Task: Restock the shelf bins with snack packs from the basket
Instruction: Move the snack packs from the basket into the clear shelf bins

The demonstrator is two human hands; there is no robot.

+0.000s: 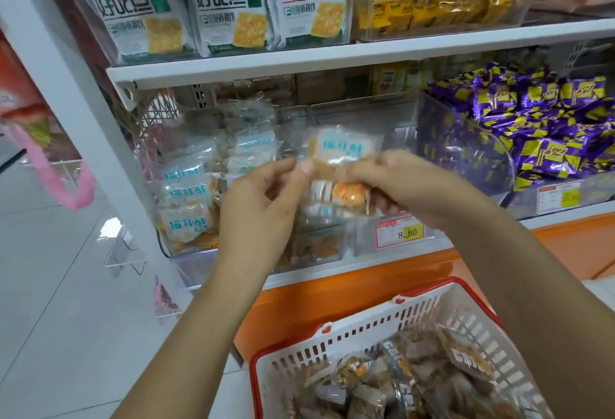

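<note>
Both hands are raised in front of a clear shelf bin (362, 239) on the middle shelf. My right hand (409, 182) grips a small stack of clear snack packs (344, 149) with white-and-teal labels and orange snacks inside. My left hand (263, 199) pinches the left edge of the top pack. The same kind of packs (189, 205) fills the left part of the bin. Below, a white basket with a red rim (332, 345) holds several more snack packs (399, 382).
A clear bin of purple-and-yellow packs (539, 139) stands to the right. Green-and-white cracker bags (229, 16) and yellow packs (432, 9) fill the shelf above. A price tag (399, 232) hangs on the bin front. Pink straps (60, 179) hang at left over a white tiled floor.
</note>
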